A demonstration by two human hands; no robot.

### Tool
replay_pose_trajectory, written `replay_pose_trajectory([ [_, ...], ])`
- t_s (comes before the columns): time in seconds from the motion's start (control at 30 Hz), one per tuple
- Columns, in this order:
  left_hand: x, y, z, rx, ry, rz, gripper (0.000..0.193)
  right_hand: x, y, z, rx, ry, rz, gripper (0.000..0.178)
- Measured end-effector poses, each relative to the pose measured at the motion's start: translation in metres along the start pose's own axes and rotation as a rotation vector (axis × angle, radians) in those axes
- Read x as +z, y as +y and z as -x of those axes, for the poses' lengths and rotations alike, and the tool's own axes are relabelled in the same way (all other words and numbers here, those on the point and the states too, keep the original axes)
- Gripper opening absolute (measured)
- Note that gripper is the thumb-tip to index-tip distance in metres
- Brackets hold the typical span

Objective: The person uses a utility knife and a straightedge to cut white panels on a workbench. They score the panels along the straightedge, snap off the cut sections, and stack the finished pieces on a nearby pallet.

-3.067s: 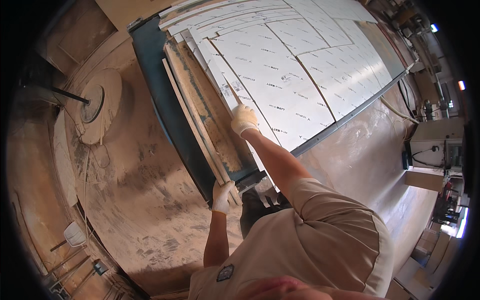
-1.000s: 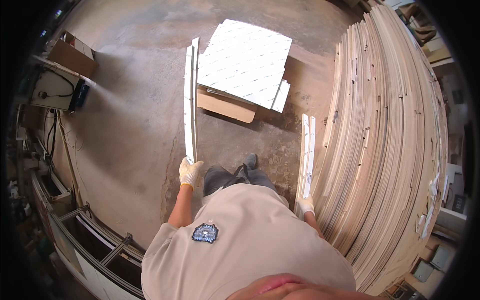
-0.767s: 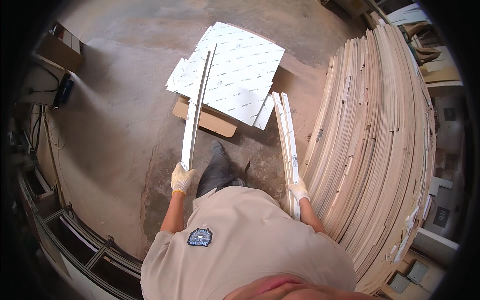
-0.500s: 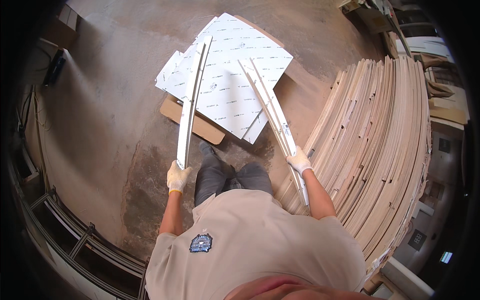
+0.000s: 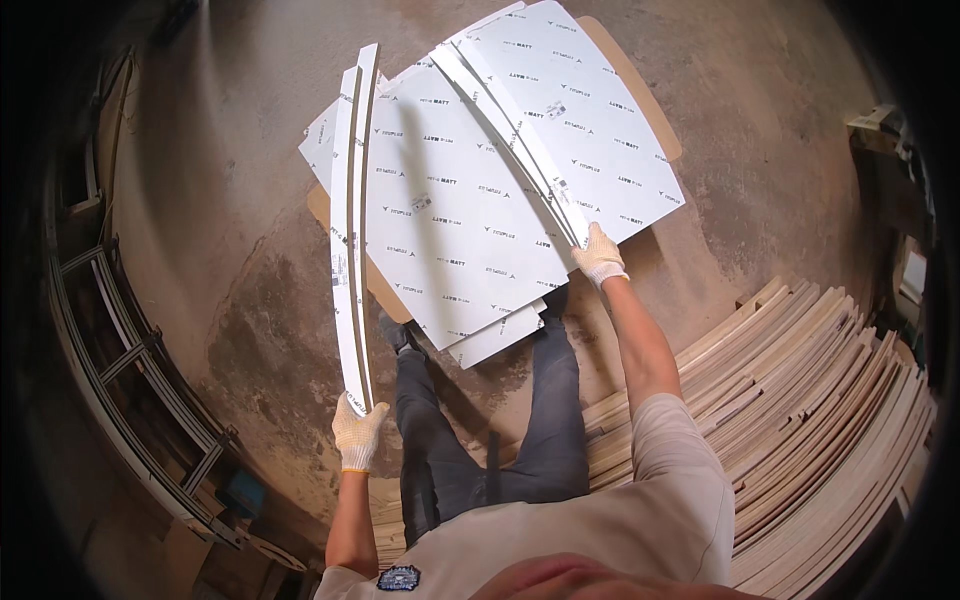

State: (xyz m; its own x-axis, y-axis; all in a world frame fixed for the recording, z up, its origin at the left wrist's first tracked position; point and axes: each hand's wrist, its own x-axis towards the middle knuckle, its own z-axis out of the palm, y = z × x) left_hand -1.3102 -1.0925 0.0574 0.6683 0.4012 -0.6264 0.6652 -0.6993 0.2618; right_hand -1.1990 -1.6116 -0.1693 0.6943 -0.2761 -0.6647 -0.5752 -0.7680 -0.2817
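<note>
My left hand, in a knitted cream glove, is closed round the near ends of long, narrow white strips. These point away from me, their far part passing over the left side of a pile of printed white panels. My right hand, gloved alike, grips the near end of another set of narrow white strips. That set slants up and to the left above the panels; whether it touches them I cannot tell. The glove hides the exact ends on the right.
Brown cardboard shows from under the panels, which lie on the floor just ahead of my feet. A large stack of thin wooden strips fills the lower right. Along the left stands a dark metal frame, with a blue object near its lower end.
My right hand has moved forward with its strips, which now lie across above the panels instead of beside the wood stack. The view has shifted; my left hand still holds its strips.
</note>
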Motion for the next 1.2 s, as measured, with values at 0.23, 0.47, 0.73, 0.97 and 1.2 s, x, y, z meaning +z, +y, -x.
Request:
replay_pose_trajectory([
  [0.23,0.110,0.047,0.037,-0.087,-0.024,0.455,0.053,0.024,0.069,-0.096,-0.015,-0.036,0.024,0.058],
  [0.47,0.211,0.102,0.040,-0.130,0.010,0.451,0.060,0.011,0.089,-0.165,-0.100,-0.031,0.103,0.073],
  [0.73,0.309,0.163,0.038,-0.040,-0.131,0.479,0.068,-0.030,0.087,-0.178,-0.280,0.035,0.496,0.076],
  [0.97,0.445,0.270,0.047,0.065,-0.026,0.269,0.073,-0.014,-0.010,-0.083,-0.127,-0.058,-0.424,0.107],
  [1.2,0.511,0.298,0.039,0.243,-0.488,-0.020,0.093,-0.060,0.101,-0.189,-0.122,-0.016,-0.151,0.088],
])
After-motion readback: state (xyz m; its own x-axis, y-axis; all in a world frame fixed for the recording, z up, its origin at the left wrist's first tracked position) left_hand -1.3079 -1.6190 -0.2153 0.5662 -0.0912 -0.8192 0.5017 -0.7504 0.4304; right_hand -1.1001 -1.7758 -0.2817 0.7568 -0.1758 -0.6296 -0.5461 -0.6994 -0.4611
